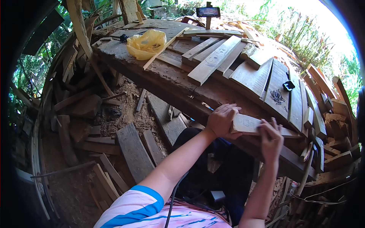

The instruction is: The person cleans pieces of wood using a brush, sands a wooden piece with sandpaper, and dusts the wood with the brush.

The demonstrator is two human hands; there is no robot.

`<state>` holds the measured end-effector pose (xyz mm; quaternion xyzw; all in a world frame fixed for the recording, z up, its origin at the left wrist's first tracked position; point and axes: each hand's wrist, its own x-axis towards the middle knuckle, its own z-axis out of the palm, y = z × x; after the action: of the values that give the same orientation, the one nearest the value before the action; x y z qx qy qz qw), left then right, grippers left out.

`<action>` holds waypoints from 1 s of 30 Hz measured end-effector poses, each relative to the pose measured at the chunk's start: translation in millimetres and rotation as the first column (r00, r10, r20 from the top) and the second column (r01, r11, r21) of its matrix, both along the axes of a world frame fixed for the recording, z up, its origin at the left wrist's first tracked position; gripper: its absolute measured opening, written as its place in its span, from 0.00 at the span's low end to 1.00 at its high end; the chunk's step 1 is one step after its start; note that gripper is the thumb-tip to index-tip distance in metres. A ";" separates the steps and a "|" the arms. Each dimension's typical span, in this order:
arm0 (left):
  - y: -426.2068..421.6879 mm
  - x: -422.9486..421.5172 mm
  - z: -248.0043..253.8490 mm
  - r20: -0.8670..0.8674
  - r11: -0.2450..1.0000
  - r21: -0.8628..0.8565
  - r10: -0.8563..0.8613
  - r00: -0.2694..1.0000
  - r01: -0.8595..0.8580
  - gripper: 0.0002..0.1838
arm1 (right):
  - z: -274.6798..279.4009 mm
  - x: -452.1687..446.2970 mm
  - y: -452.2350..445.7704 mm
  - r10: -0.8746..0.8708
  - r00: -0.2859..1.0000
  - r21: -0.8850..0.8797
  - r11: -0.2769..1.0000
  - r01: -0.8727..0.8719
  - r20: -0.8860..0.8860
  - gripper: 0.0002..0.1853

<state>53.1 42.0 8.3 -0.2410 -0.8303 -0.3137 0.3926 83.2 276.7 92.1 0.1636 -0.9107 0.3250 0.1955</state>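
My left hand (223,121) is closed round the near-left end of a short pale wooden board (247,124), with faint marks on its upper face. The board lies at the front edge of a rough wooden workbench (167,81), above my lap. My right hand (272,138) is at the board's right part, its fingers bent and smeared by motion. Whether it grips or only touches the wood, I cannot tell. Beyond my hands, a small pile of dark nails (277,97) lies on a plank beside a small black tray (288,86).
Several planks (216,59) lie across the bench. A yellow plastic bag (146,45) sits at its back left, and a phone (208,12) stands on a post behind. Scrap boards (135,150) and sawdust cover the ground at left. More offcuts (338,133) are piled at right.
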 end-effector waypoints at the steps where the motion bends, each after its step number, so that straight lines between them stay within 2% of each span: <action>1: 0.2 0.5 -0.4 -0.002 1.000 -0.005 0.007 1.000 -0.007 0.43 | -2.2 9.9 -24.1 0.102 0.995 -0.004 0.995 -0.102 -0.010 0.06; 2: 0.3 0.4 -1.2 0.004 1.000 0.000 0.005 1.000 -0.005 0.43 | -4.2 17.5 -39.7 0.202 0.979 -0.008 0.979 -0.202 -0.014 0.06; 4: -1.4 -0.1 -0.6 -0.022 1.000 0.029 -0.008 1.000 0.009 0.42 | 1.4 19.9 -44.1 0.287 0.958 0.005 0.958 -0.287 0.028 0.06; 5: -0.5 1.3 0.6 -0.015 1.000 0.029 -0.003 1.000 0.003 0.41 | 0.0 13.2 -31.3 0.312 0.949 -0.047 0.950 -0.310 0.045 0.05; 6: -0.3 2.1 -0.6 0.000 1.000 0.024 -0.008 1.000 0.008 0.41 | -1.5 3.7 -13.9 0.248 0.969 0.020 0.969 -0.248 0.005 0.06; 9: 0.7 1.0 -1.8 -0.002 0.999 0.031 0.014 1.000 -0.014 0.42 | -8.8 -24.4 50.3 0.001 0.999 -0.053 0.999 0.002 0.049 0.07; 10: 0.4 1.5 -3.3 0.001 0.999 0.035 0.016 1.000 -0.016 0.42 | -6.4 -26.5 56.5 -0.034 0.998 -0.095 0.995 0.039 0.045 0.07; 12: 0.7 -1.1 -4.8 -0.038 0.999 0.016 0.036 0.999 -0.035 0.43 | -7.1 -21.5 42.6 -0.016 1.000 -0.051 0.999 0.016 -0.003 0.06; 16: -1.1 -1.6 -6.0 -0.031 0.999 0.009 0.044 0.999 -0.044 0.45 | -1.7 19.5 -43.0 0.329 0.944 -0.079 0.942 -0.327 0.013 0.06; 18: -0.5 -2.6 -7.7 -0.033 0.999 0.010 0.043 0.999 -0.043 0.46 | 5.9 24.9 -48.9 0.381 0.924 -0.034 0.924 -0.381 0.006 0.06; 20: 0.7 -0.3 -6.6 -0.027 0.999 0.012 0.042 0.999 -0.042 0.46 | 7.0 12.7 -25.5 0.311 0.948 -0.162 0.941 -0.297 0.070 0.07; 24: 1.3 -0.8 -4.8 -0.016 0.999 0.037 0.035 0.999 -0.035 0.45 | 1.6 -23.9 43.0 -0.013 0.991 -0.077 0.997 0.003 -0.132 0.07; 26: 1.6 0.4 -5.7 -0.022 0.998 0.043 0.045 0.999 -0.044 0.45 | -0.2 -28.1 49.5 -0.055 0.997 -0.049 0.997 0.052 -0.059 0.07; 27: 1.3 -0.6 -5.2 -0.031 0.998 0.041 0.045 0.999 -0.044 0.45 | 2.4 -25.5 35.4 -0.048 0.997 -0.045 0.998 0.045 -0.064 0.07; 30: 1.8 -0.8 -6.3 -0.048 0.997 0.026 0.075 0.996 -0.073 0.46 | 13.2 9.2 -46.2 0.267 0.964 -0.064 0.961 -0.267 -0.020 0.07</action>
<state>52.3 43.8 1.9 -0.2130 -0.8249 -0.3028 0.4272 92.4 230.5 105.4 0.2801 -0.8679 0.3776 0.1604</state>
